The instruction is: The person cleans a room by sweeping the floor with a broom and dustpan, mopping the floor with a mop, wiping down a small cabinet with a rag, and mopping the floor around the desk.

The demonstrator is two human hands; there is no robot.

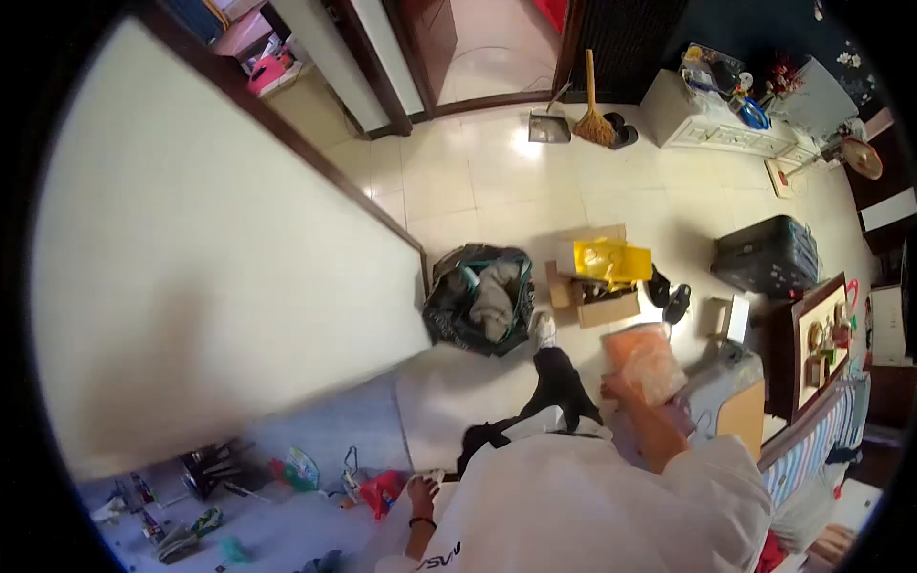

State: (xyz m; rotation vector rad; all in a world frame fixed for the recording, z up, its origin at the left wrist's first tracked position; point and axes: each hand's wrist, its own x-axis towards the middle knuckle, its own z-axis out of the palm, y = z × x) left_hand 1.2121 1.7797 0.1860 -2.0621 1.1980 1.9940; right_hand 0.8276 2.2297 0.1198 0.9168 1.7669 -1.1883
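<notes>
My right hand (619, 388) grips the left lower edge of an orange, see-through plastic bag (650, 358), right of my legs; the fingertips are partly lost against it. At the lower left, my left hand (421, 495), with a dark band on its wrist, rests palm down with fingers somewhat apart. It lies beside a small white item (435, 476) at the edge of a cluttered surface, near a red plastic bag (382, 492). Ahead of my feet stands an open black bag (449, 315) with grey-brown cloth inside.
An open cardboard box (611, 310) holds a yellow box (611, 260). Black shoes (677, 304) and a dark suitcase (767, 256) are to its right. A pale wall (191, 267) fills the left. Farther off are a broom (592, 124), a dustpan (549, 127) and a white cabinet (707, 124).
</notes>
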